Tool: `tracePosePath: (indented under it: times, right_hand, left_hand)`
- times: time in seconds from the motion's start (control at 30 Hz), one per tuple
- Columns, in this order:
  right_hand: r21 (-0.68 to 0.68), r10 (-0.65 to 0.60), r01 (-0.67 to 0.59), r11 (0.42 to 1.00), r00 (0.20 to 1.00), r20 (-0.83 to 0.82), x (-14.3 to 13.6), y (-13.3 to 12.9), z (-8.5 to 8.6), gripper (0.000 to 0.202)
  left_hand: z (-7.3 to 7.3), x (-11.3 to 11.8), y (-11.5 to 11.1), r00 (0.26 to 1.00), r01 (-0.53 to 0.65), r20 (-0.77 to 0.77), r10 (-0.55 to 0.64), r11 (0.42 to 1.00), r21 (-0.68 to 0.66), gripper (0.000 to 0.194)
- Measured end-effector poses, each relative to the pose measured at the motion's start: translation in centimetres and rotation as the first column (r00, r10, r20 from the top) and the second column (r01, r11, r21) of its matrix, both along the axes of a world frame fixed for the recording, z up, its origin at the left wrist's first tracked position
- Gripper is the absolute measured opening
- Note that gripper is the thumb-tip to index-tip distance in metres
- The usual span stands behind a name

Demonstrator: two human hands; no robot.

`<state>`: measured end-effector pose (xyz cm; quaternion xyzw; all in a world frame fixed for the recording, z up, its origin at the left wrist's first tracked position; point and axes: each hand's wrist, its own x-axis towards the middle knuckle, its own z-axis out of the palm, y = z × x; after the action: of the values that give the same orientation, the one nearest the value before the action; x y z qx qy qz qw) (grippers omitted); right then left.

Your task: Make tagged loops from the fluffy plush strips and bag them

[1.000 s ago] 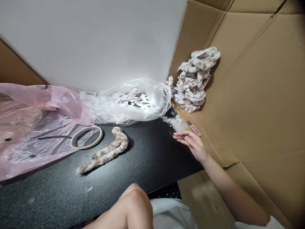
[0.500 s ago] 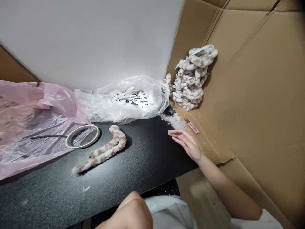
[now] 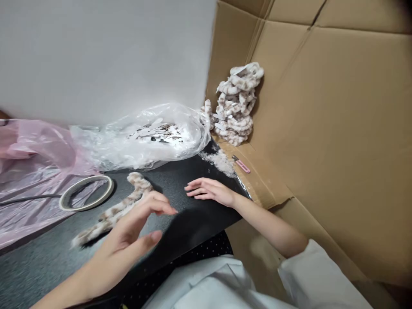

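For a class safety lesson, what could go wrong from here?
The right hand could scatter the loose white fluff, soiling the furry strip near the left hand. The pink-handled cutter lies near that fluff; a careless sweep risks a cut. The tall heap of furry pieces might topple if bumped.

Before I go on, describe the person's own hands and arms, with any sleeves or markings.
The left hand and right hand are bare, with slender fingers; no gloves, rings, watches or markings show. A loose, plain, pale sleeve ends near the right elbow, leaving the forearm bare. The left sleeve, if any, is out of view.
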<state>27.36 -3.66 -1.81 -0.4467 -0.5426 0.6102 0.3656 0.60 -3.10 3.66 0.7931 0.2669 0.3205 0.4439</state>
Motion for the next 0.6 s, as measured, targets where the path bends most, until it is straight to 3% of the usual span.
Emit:
tracePosePath:
  times: [0.07,0.13,0.2,0.23,0.33,0.43,0.5,0.6]
  right_hand:
    - [0.099,-0.128,0.112,0.989,0.976,0.176,-0.7,0.9,0.4,0.029]
    - [0.371,-0.316,0.174,0.912,0.875,0.366,-0.8,1.8,1.4,0.022]
    - [0.594,-0.422,0.029,0.804,0.731,0.535,-0.6,2.7,2.9,0.021]
    - [0.642,-0.455,-0.088,0.761,0.634,0.626,-0.7,3.1,3.8,0.021]
    - [0.602,-0.558,-0.373,0.706,0.231,0.797,-1.1,4.7,5.6,0.021]
    - [0.503,-0.594,-0.451,0.738,-0.080,0.800,-1.2,6.8,6.0,0.027]
    - [0.467,-0.586,-0.445,0.764,-0.176,0.791,-0.7,7.9,6.1,0.031]
    - [0.481,-0.589,-0.406,0.777,-0.199,0.783,1.0,8.2,6.5,0.032]
  left_hand:
    - [-0.4,1.0,0.3,0.992,0.030,-0.127,-0.007,0.983,0.179,0.019]
    - [-0.9,2.3,0.3,0.979,0.078,-0.203,-0.001,0.923,0.376,0.022]
    - [-0.9,4.3,0.0,0.973,0.148,-0.231,-0.011,0.797,0.586,0.026]
    - [-0.6,5.8,-0.2,0.973,0.182,-0.231,-0.028,0.710,0.681,0.028]
    - [1.0,11.5,-1.5,0.962,0.273,-0.245,-0.120,0.417,0.867,0.038]
    - [2.3,18.2,-3.7,0.930,0.339,-0.286,-0.232,0.233,0.911,0.044]
    - [2.2,21.8,-4.8,0.920,0.330,-0.280,-0.274,0.155,0.931,0.042]
    - [1.2,24.5,-4.0,0.933,0.298,-0.252,-0.256,0.162,0.941,0.038]
